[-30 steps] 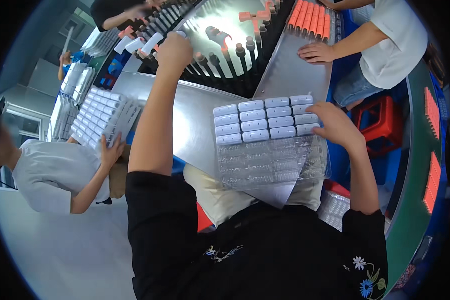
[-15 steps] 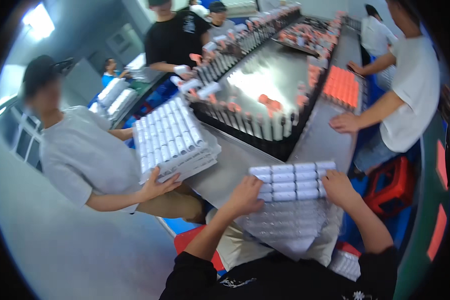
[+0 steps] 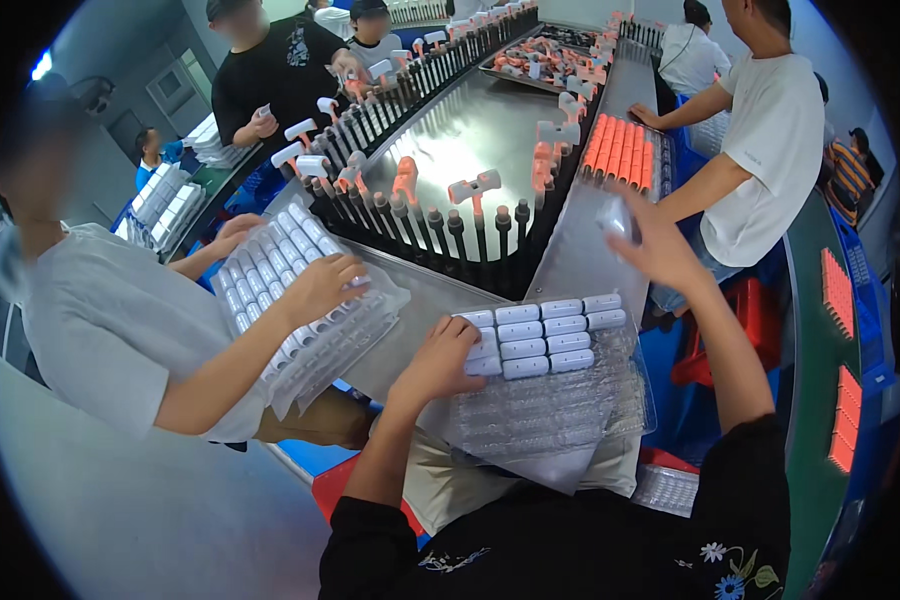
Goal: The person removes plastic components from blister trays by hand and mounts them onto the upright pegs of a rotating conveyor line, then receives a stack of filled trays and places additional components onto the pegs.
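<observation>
Now I'm filling the clear blister tray [image 3: 570,400]: my left hand [image 3: 440,362], fingers curled, steadies its white capsule-shaped casings [image 3: 535,337]. My right hand [image 3: 650,245], fingers pinched on another clear-wrapped piece [image 3: 615,215], must next seat it just beyond the filled rows.

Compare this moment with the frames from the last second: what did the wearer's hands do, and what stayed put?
The right hand left the right edge of the clear blister tray and rose toward the steel table, now holding a small clear piece. The left hand, stretched to the conveyor pegs a second ago, came back and rests on the tray's left edge. The tray with its white capsules stayed on the lap.
</observation>
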A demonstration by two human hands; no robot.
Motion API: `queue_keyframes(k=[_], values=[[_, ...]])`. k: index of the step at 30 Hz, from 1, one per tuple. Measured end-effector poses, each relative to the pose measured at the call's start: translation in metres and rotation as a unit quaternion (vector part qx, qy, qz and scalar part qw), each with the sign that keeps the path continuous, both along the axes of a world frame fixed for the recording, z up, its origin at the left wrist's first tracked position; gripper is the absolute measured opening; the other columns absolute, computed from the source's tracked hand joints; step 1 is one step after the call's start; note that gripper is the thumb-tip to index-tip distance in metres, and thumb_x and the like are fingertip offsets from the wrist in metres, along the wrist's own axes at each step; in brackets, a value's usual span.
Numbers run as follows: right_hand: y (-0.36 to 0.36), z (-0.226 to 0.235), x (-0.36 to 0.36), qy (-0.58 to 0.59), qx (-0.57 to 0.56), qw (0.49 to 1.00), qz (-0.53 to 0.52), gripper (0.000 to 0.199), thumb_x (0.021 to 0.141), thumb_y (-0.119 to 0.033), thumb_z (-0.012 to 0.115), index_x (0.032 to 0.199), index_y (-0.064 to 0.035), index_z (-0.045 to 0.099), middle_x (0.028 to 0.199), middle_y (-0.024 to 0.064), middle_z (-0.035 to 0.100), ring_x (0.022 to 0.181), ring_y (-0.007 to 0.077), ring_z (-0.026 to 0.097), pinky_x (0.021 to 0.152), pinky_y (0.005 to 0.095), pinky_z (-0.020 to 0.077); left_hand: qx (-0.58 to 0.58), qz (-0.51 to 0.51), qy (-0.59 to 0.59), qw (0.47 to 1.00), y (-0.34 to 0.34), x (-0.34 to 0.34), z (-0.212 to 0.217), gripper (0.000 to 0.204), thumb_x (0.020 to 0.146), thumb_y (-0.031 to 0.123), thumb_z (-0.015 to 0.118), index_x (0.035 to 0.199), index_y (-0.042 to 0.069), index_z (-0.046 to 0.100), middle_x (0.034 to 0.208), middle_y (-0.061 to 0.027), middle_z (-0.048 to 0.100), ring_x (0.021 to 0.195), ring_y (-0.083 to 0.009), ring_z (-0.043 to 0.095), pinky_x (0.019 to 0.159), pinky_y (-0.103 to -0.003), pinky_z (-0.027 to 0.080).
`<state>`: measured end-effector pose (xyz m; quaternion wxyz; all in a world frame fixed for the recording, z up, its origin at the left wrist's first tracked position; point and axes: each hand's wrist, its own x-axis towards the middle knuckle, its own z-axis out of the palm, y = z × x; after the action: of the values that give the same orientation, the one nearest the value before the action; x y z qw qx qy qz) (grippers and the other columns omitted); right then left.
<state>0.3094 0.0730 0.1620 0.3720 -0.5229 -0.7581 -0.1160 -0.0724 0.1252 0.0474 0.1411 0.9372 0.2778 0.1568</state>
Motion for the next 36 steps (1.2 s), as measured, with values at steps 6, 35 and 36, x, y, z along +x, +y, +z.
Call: queue_keyframes(k=[6,35,36], values=[[0.113,0.011,-0.002,0.321,-0.299,0.886,-0.147,0.052,0.099,-0.037,0.055,0.135,-0.0006,0.050,0.097,0.0142,0.068,0.071,0.0234,0.070,0.064,0.0371,0.0579,-0.216,0.050,-0.220,0.950,-0.025,-0.008,0.017,0.057,0.076,0.021,0.080,0.122,0.002,0.053,0.103,-0.0184,0.069,0.093,-0.0314,0.068,0.085,-0.039,0.054],[0.060,0.013,-0.048,0.044,-0.010,0.994,-0.097,0.044,0.095,-0.012,0.061,0.137,-0.0032,0.052,0.124,0.0232,0.063,0.114,0.0454,0.059,0.096,0.0511,0.0484,0.027,0.221,-0.199,0.954,0.071,0.115,0.166,0.042,0.101,0.034,0.054,0.123,-0.003,0.051,0.104,-0.0308,0.067,0.092,-0.0507,0.066,0.080,-0.056,0.053],[0.068,0.028,-0.053,-0.014,-0.029,0.999,-0.033,0.045,0.091,-0.009,0.065,0.135,-0.0063,0.055,0.125,0.0182,0.064,0.117,0.0426,0.058,0.098,0.0493,0.0476,0.103,0.217,-0.131,0.962,0.110,0.112,0.144,0.047,0.100,0.038,0.055,0.121,-0.004,0.052,0.104,-0.0349,0.066,0.093,-0.0537,0.066,0.084,-0.059,0.053]])
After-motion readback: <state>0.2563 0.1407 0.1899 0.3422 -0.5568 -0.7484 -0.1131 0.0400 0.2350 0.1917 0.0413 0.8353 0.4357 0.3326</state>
